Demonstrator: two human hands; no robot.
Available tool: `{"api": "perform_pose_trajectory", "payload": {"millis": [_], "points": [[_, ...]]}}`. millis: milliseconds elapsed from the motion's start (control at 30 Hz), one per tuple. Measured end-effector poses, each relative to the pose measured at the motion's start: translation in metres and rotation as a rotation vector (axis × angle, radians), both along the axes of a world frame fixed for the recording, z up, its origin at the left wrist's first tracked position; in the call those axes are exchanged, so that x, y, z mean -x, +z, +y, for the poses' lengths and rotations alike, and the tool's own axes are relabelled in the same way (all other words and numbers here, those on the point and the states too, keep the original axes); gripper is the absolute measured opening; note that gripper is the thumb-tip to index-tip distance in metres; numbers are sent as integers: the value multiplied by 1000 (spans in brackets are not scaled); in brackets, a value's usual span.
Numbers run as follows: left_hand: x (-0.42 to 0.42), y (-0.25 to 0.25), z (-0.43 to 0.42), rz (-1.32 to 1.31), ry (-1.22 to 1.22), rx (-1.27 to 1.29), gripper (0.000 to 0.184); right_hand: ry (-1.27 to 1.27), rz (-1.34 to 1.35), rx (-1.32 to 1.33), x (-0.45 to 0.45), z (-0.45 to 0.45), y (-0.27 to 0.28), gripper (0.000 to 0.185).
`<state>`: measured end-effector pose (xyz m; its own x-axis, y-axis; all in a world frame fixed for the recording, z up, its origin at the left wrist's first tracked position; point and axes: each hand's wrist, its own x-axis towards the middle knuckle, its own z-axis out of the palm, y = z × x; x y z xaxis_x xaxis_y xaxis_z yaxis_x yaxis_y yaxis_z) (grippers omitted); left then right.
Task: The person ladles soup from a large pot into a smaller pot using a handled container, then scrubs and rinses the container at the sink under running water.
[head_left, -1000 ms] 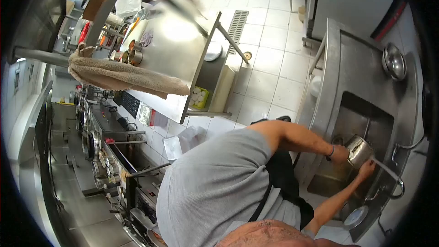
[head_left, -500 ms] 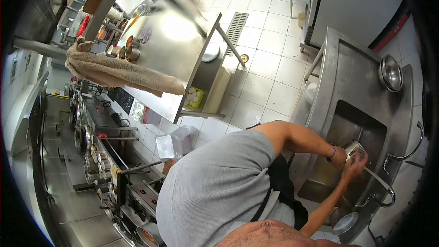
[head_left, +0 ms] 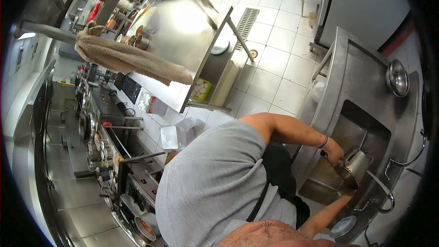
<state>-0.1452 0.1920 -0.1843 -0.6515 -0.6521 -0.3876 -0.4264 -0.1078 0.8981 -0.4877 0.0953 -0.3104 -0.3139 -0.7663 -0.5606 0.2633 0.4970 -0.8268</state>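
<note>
My left hand (head_left: pixel 335 152), with a band at its wrist, is closed around the handle of a metal saucepan (head_left: pixel 360 163). The saucepan is tilted above the basin of a steel sink (head_left: pixel 315 184), its open mouth turned downward and toward my other arm. My right hand (head_left: pixel 346 197) is at the saucepan's rim, beneath its mouth. The fingers of that hand are hidden by the saucepan, so their pose does not show.
Two curved taps (head_left: pixel 391 196) stand along the sink's back edge. Stacked metal bowls (head_left: pixel 398 78) rest on the drainboard, and a round pale container (head_left: pixel 343 225) stands at the near end. Behind me are a steel table (head_left: pixel 183 32) and a hanging towel (head_left: pixel 132 59).
My left hand has moved to the saucepan's handle, and the saucepan has tipped over. My right hand has moved down from the saucepan's side to below its mouth. The view has shifted slightly.
</note>
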Motion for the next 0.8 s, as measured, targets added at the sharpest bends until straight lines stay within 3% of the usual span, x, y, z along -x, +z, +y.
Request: {"api": "perform_pose_trajectory", "payload": {"millis": [100, 167, 200, 300, 400, 433, 567, 667, 700, 800], "points": [[0, -6, 0, 49, 34, -212, 13, -186, -48, 43, 2, 4, -14, 51], [12, -21, 2, 226, 196, -488, 12, -311, 12, 119, 4, 2, -13, 52], [19, -27, 4, 314, 281, -627, 12, -365, 126, 134, 2, 2, -10, 53], [39, -29, 3, 569, 478, -902, 15, -466, 861, 70, -65, 36, 86, 52], [62, -49, -7, 660, 324, -989, 18, -241, 1002, 211, -40, 17, 31, 50], [63, -40, -7, 593, 305, -967, 18, -307, 718, 240, -59, 17, 38, 48], [56, -22, 3, 422, 307, -844, 16, -238, 820, -109, -34, -9, 5, 44], [83, -42, 8, 420, 412, -829, 11, -177, 1498, 119, -92, 18, 34, 43], [87, -41, 9, 402, 410, -789, 8, -180, 1171, 34, -81, 10, 14, 42], [99, -58, 22, 394, 380, -676, 12, -251, 770, 0, -67, 5, -4, 43]]}}
